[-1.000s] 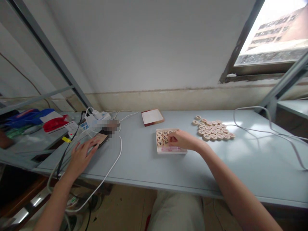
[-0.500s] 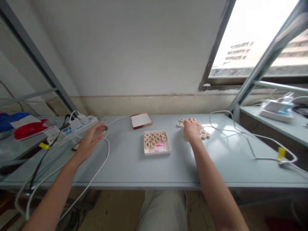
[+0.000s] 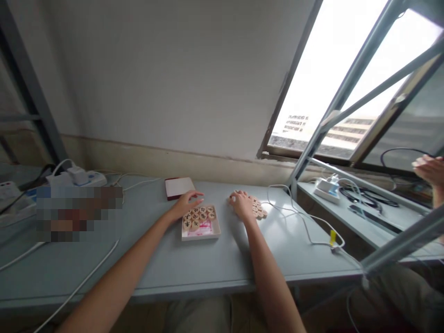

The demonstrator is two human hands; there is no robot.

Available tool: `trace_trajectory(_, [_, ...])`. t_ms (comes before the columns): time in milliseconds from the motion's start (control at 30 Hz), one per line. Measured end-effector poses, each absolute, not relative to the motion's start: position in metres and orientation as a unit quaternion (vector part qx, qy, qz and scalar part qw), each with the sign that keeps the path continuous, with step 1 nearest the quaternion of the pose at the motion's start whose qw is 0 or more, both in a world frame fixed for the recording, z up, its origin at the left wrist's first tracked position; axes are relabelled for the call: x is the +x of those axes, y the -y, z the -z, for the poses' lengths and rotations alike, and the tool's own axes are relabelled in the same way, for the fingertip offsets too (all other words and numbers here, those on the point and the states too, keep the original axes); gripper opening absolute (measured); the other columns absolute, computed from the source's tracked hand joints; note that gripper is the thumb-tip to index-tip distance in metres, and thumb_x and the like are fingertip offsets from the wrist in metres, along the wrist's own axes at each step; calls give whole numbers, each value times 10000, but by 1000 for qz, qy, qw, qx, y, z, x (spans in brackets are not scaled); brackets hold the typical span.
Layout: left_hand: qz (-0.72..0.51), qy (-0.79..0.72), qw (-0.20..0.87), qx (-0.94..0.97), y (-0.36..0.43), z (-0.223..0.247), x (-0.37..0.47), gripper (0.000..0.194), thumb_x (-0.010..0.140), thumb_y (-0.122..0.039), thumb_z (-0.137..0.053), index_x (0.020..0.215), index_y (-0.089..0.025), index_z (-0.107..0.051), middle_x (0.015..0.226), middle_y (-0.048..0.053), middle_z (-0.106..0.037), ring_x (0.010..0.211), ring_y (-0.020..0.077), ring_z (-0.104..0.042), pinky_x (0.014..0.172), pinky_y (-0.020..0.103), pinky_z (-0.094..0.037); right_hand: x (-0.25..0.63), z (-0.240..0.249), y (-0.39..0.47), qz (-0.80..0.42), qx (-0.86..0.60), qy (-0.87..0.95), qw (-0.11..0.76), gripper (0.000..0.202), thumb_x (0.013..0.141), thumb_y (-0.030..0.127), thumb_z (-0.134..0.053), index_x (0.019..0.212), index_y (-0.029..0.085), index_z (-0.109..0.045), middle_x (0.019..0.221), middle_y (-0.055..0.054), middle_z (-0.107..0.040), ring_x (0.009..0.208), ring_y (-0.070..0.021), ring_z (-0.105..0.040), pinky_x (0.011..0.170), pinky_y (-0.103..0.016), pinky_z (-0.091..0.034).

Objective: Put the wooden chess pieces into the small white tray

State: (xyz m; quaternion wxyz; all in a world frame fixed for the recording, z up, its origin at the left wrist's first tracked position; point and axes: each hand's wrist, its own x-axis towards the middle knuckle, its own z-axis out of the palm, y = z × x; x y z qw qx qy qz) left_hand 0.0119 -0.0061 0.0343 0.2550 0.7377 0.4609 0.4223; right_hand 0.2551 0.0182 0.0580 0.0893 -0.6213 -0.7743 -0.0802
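Observation:
My left hand (image 3: 187,204) hovers at the far left corner of a shallow white box (image 3: 200,238), fingers apart and holding nothing. Round wooden Chinese chess pieces (image 3: 195,224) with dark characters lie in rows inside this box. Its near right part shows a bare floor with pink markings. To the right of the box, my right hand (image 3: 242,206) is curled down at a heap of loose chess pieces (image 3: 259,210). A pale piece (image 3: 233,198) shows by its fingers. The palm hides the rest of the grip.
A lid with a red-brown edge (image 3: 179,187) lies behind the box. White cables (image 3: 305,219) loop across the right side of the desk. At left are a power strip (image 3: 95,178) and a blurred-out patch. Another person's hand (image 3: 430,169) appears far right, beyond the bed-frame post.
My left hand has moved right, from beside the power strip to the box. My right hand stays at the heap, now nearer its left side. The view has turned right.

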Motion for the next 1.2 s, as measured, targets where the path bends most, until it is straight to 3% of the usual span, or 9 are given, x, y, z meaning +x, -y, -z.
trace_trajectory(100, [-409,-471,260,737,7,-28,2,375,707,-435,-553,952,-160,-624,1078,108,-582,1014,227,-521,826,329,-426,250,-57,-16,76,-609,782,109,252,828,327,-425,961,196,-593,1049,-110,-553,995,-234,-435,784,-343,-274])
trace_trajectory(300, [-378,-462,289,749,1,-27,-4,275,666,-387,-594,729,-132,-675,856,101,-658,827,209,-594,776,321,-448,245,-71,-12,-17,-563,816,130,262,743,426,-549,877,218,-635,922,-61,-606,900,-212,-498,793,-346,-304])
trace_trajectory(467, [-379,-457,274,757,-2,-25,-10,267,676,-377,-586,709,-131,-685,838,99,-669,804,202,-602,741,302,-450,231,-88,-2,-175,-380,889,184,272,720,385,-592,913,195,-623,906,-31,-601,815,-130,-511,723,-228,-372])
trace_trajectory(567, [-379,-465,264,755,-4,-23,-13,261,677,-366,-583,706,-129,-688,808,92,-677,790,202,-605,723,294,-450,220,-89,6,-245,-308,910,133,286,679,347,-633,915,186,-629,841,-12,-604,748,-112,-510,658,-201,-383])
trace_trajectory(733, [-377,-490,257,743,-5,-23,-13,268,674,-350,-580,735,-113,-690,786,85,-681,743,183,-606,693,265,-446,205,-79,13,-239,-312,917,72,290,615,297,-681,883,191,-650,717,12,-612,620,-95,-492,560,-185,-349])
trace_trajectory(967, [-382,-492,249,742,-7,-21,-13,244,685,-321,-576,728,-109,-689,782,81,-680,741,173,-601,702,252,-439,199,-75,16,-205,-323,921,76,264,587,240,-688,848,220,-650,720,21,-643,604,-101,-529,547,-184,-346])
trace_trajectory(1200, [-389,-492,243,740,-8,-18,-12,243,686,-319,-581,734,-105,-686,771,81,-679,726,170,-602,692,250,-438,198,-65,13,-278,-320,901,98,238,600,200,-664,832,189,-616,703,16,-653,621,-111,-576,571,-191,-393])
